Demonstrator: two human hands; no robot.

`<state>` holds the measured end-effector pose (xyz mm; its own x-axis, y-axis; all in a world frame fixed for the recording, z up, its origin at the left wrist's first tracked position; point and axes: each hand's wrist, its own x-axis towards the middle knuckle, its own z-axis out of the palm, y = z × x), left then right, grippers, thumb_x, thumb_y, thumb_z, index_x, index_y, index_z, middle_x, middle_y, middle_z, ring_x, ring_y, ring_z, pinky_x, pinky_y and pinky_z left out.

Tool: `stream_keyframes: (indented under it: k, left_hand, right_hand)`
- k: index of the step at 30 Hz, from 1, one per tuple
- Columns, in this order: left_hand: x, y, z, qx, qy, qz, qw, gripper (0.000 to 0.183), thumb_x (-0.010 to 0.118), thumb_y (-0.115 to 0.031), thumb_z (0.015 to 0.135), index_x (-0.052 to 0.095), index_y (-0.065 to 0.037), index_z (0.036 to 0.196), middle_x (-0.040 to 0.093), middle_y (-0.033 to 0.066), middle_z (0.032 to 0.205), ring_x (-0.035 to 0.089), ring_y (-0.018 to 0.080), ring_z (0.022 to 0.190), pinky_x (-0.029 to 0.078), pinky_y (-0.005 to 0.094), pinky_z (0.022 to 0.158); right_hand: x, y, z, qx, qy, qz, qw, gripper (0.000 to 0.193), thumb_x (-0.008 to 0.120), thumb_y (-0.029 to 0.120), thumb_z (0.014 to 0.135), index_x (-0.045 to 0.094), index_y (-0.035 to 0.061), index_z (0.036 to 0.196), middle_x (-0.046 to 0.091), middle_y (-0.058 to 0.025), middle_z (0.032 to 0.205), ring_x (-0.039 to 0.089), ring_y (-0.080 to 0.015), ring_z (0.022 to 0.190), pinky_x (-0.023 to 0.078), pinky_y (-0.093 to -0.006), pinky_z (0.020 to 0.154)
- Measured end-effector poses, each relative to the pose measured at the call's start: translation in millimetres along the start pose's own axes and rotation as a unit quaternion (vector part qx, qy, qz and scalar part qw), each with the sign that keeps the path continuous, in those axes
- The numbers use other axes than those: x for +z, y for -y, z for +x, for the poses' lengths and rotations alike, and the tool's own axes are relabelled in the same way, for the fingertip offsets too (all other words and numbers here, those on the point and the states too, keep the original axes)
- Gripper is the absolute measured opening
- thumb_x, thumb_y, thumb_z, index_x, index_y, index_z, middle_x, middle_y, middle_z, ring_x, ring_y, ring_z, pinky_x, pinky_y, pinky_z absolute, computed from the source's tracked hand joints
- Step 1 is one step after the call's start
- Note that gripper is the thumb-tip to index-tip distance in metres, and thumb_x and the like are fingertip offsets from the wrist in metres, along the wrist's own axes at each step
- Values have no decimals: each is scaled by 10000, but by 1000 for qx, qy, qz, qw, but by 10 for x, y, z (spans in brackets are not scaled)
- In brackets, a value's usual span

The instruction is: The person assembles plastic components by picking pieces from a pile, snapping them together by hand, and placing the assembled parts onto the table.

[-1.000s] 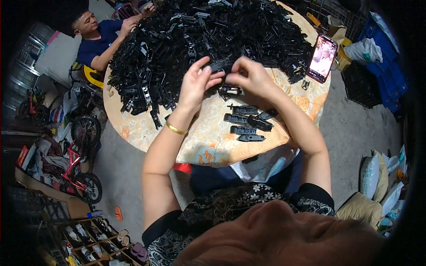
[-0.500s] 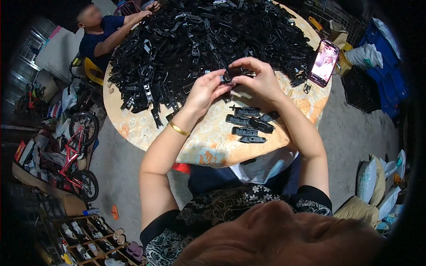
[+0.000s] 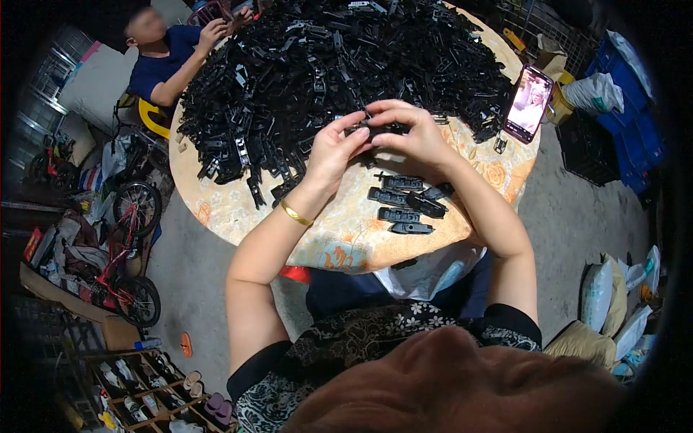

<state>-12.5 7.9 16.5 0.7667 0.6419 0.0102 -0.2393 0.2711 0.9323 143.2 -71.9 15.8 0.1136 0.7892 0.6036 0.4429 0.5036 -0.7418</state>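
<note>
Both my hands meet at the near edge of a large heap of black plastic parts (image 3: 289, 79) on a round table. Between them is a small black plastic part (image 3: 375, 130), largely covered by my fingers. My left hand (image 3: 336, 148), with a gold bangle on its wrist, pinches one end between thumb and fingers. My right hand (image 3: 413, 133) curls round the other end from the right. Nearer to me on the cloth lies a small group of longer black plastic pieces (image 3: 411, 203), set roughly side by side.
A flowered tablecloth (image 3: 224, 209) covers the table. A phone with a lit screen (image 3: 529, 103) stands at its right edge. Across at the far left sits another person (image 3: 170, 68), hands raised. A red bicycle (image 3: 126, 252), a shoe rack (image 3: 144, 386) and sacks (image 3: 598, 296) stand around.
My fingers have closed further over the black part, and my left thumb now lies across it. The other person's hands have lifted off the heap and come together.
</note>
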Motion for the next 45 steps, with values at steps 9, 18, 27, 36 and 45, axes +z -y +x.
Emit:
stream_keyframes:
  k: [9, 18, 27, 36, 45]
  left_hand:
    - [16, -64, -19, 93, 70, 32, 993, 440, 535, -2, 816, 374, 27, 1224, 587, 77, 935, 565, 93, 788, 473, 216, 741]
    - [246, 191, -215, 152, 261, 404, 863, 242, 542, -37, 783, 535, 6, 1021, 563, 133, 1040, 551, 225, 959, 436, 323, 835]
    - [149, 213, -117, 299, 230, 446, 811, 211, 598, -128, 757, 596, 6, 921, 588, 146, 984, 532, 292, 979, 416, 353, 860]
    - [-6, 325, 150, 321, 49, 649, 688, 270, 637, -113, 690, 588, 2, 929, 572, 124, 917, 478, 289, 906, 409, 383, 799]
    - [10, 166, 198, 382, -79, 577, 718, 163, 580, -89, 735, 618, -18, 877, 605, 136, 744, 530, 261, 665, 431, 326, 629]
  right_hand:
    - [-108, 84, -6, 227, 47, 183, 955, 267, 656, 143, 752, 622, 17, 985, 634, -64, 867, 574, -110, 805, 452, -233, 734]
    - [-493, -273, 351, 187, -39, -132, 973, 262, 553, 177, 813, 589, 23, 1022, 630, -77, 918, 595, -173, 797, 470, -260, 697]
    - [-481, -672, 958, -89, 27, -625, 775, 347, 509, 29, 697, 587, 112, 1025, 585, -29, 969, 507, -213, 962, 401, -385, 789]
    - [-356, -368, 659, -118, -87, -499, 854, 275, 608, 99, 728, 559, 55, 995, 606, -110, 815, 571, -246, 805, 399, -389, 812]
    - [-390, -42, 105, 166, 8, -67, 984, 295, 554, 128, 825, 544, 65, 1113, 608, -49, 818, 543, -95, 687, 449, -240, 624]
